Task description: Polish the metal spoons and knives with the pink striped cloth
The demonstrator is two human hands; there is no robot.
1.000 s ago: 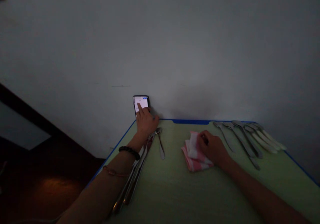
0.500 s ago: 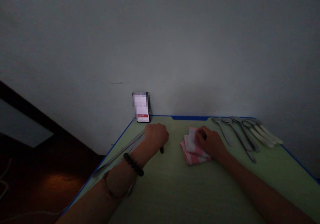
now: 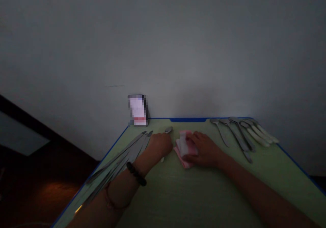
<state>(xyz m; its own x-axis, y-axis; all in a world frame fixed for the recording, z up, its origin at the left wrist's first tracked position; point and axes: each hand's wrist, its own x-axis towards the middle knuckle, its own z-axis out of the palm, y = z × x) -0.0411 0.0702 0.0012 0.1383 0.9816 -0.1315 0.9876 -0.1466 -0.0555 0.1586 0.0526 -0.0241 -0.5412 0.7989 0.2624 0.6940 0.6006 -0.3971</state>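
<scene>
From where I stand, the right hand (image 3: 203,148) has the folded pink-and-white cloth (image 3: 185,148) by its right side, fingers over the top and thumb low on the near edge; I read that as a grasp. The left hand (image 3: 160,145), fingers curled under, is just left of the cloth, over the middle of a spoon (image 3: 168,130). The bowl pokes out past the knuckles and the handle's end shows on the near side. Whether those fingers have closed on it I can't tell.

I'd judge the step in hand to be bringing spoon and cloth together. The next move seems to call for a sure hold on the spoon and a steady cloth.

Farther left of the cloth, beyond a black bracelet (image 3: 136,174), knives (image 3: 131,151) lie aslant in a loose bunch, partly under the forearm. Right of the cloth, metal cutlery (image 3: 236,139) fans out, then white-handled pieces (image 3: 257,136). Beyond the cloth and to its left, a phone (image 3: 137,109) leans against the wall (image 3: 163,51) at the far edge of the table (image 3: 191,194).
</scene>
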